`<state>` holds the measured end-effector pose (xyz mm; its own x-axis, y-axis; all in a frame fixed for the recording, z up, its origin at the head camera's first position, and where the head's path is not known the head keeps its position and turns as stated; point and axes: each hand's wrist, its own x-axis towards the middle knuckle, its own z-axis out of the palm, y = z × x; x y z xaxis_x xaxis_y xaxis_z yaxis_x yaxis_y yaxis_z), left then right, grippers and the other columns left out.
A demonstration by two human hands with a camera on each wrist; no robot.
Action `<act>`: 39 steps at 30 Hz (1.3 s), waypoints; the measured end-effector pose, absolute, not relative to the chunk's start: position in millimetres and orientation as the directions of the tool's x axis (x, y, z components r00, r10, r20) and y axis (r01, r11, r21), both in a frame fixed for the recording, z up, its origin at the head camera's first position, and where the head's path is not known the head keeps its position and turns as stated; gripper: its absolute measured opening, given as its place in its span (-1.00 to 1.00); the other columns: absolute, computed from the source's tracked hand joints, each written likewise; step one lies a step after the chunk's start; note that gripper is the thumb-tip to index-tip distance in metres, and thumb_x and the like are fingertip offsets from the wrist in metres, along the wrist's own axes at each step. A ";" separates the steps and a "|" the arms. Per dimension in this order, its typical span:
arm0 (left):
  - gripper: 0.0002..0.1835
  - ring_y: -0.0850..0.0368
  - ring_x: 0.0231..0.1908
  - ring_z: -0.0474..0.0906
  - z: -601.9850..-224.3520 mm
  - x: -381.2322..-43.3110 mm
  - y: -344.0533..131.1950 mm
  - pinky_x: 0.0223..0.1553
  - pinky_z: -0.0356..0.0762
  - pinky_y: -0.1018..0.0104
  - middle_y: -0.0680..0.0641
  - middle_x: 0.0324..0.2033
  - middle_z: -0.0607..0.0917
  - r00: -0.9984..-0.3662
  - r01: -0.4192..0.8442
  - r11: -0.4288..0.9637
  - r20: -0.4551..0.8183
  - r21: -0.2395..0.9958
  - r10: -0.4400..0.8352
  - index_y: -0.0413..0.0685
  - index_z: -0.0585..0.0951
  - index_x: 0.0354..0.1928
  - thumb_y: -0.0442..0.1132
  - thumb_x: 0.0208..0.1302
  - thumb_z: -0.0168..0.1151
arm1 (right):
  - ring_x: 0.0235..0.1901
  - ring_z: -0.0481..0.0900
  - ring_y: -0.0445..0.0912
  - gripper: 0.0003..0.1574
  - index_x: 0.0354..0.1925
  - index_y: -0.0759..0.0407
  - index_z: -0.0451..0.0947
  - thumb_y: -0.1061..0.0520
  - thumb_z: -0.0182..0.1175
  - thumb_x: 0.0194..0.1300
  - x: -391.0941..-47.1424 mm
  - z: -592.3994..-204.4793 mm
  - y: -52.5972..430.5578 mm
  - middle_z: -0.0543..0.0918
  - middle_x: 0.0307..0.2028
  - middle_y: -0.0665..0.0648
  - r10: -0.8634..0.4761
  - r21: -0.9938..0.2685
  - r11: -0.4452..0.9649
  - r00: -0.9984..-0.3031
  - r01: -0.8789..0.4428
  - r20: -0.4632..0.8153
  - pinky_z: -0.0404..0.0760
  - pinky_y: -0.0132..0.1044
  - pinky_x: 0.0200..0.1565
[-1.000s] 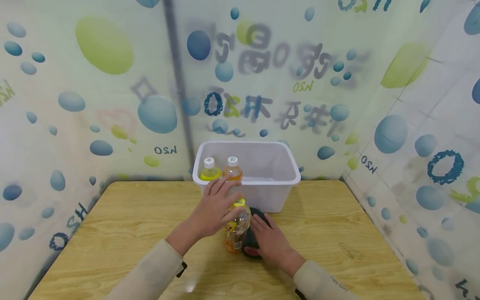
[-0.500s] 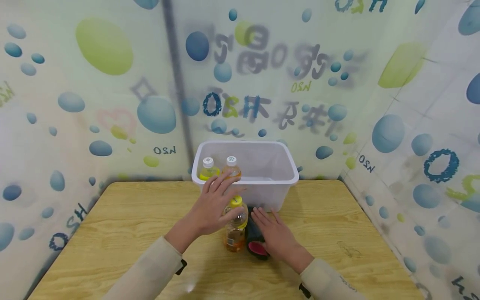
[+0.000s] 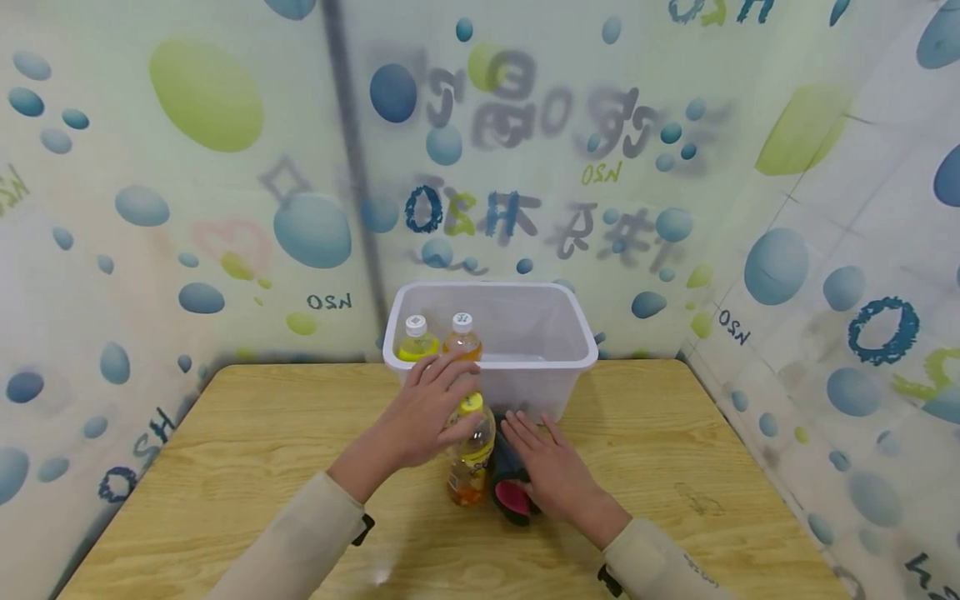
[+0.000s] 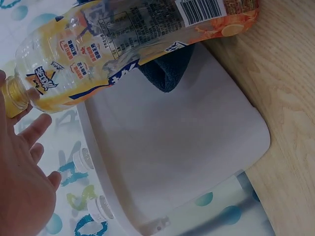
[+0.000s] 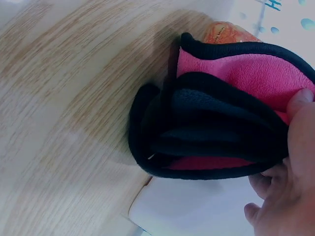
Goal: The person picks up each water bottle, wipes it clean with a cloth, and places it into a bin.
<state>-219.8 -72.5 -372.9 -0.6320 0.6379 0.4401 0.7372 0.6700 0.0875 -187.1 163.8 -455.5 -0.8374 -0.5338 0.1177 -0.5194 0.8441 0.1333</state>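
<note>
My left hand (image 3: 420, 417) pinches the yellow cap (image 4: 15, 97) of a clear plastic drink bottle (image 3: 472, 475), which stands upright on the table with some orange liquid low inside. In the left wrist view the bottle's label and barcode show. Just right of the bottle, my right hand (image 3: 558, 479) holds a folded dark cloth (image 5: 206, 98) with a pink inner side and black bound edge. The right thumb lies on the pink side, and other fingers show beyond the folds. The cloth's near end gapes open.
Behind the hands a pale plastic bin (image 3: 532, 390) stands at the table's far edge. Two white-capped bottles are in its left part, a yellow bottle (image 3: 417, 346) and an orange bottle (image 3: 462, 343). Patterned walls surround the wooden table (image 3: 285, 467) on the back and sides.
The right hand has shifted slightly right with the cloth, whose near end has spread to show more pink. The bottle has turned, its label facing differently. The left hand keeps nearly the same place.
</note>
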 end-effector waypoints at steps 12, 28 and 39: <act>-0.63 -0.06 0.47 0.08 -375.7 -221.7 -74.2 0.40 0.09 -0.10 0.01 0.25 0.44 -0.625 0.736 0.676 0.422 0.037 0.657 0.16 0.51 0.09 0.16 0.46 -0.08 | 0.49 0.13 -0.02 0.07 0.49 0.12 0.10 -0.16 0.34 0.19 -186.2 -445.8 160.1 0.17 0.50 0.09 -0.531 0.081 0.847 -0.837 -0.525 0.128 0.04 0.04 0.48; -0.37 -0.07 0.49 0.04 -381.8 -224.8 -75.1 0.41 0.06 -0.11 -0.01 0.28 0.41 -0.618 0.708 0.704 0.429 -0.061 0.659 0.15 0.45 0.15 0.30 0.47 -0.51 | 0.50 0.12 -0.02 0.18 0.48 0.17 0.10 -0.12 0.45 0.06 -183.5 -391.2 152.3 0.22 0.48 0.10 -0.532 0.150 0.846 -0.786 -0.512 0.317 0.03 0.01 0.49; -0.31 -0.08 0.51 -0.01 -379.4 -222.5 -74.6 0.45 0.01 -0.12 -0.02 0.31 0.40 -0.620 0.686 0.718 0.424 -0.115 0.660 0.12 0.45 0.09 0.31 0.46 -0.63 | 0.51 0.07 -0.01 0.18 0.49 0.19 0.06 -0.25 0.36 0.14 -181.2 -387.3 140.8 0.13 0.51 0.13 -0.513 0.216 0.856 -0.821 -0.469 0.251 0.04 0.00 0.49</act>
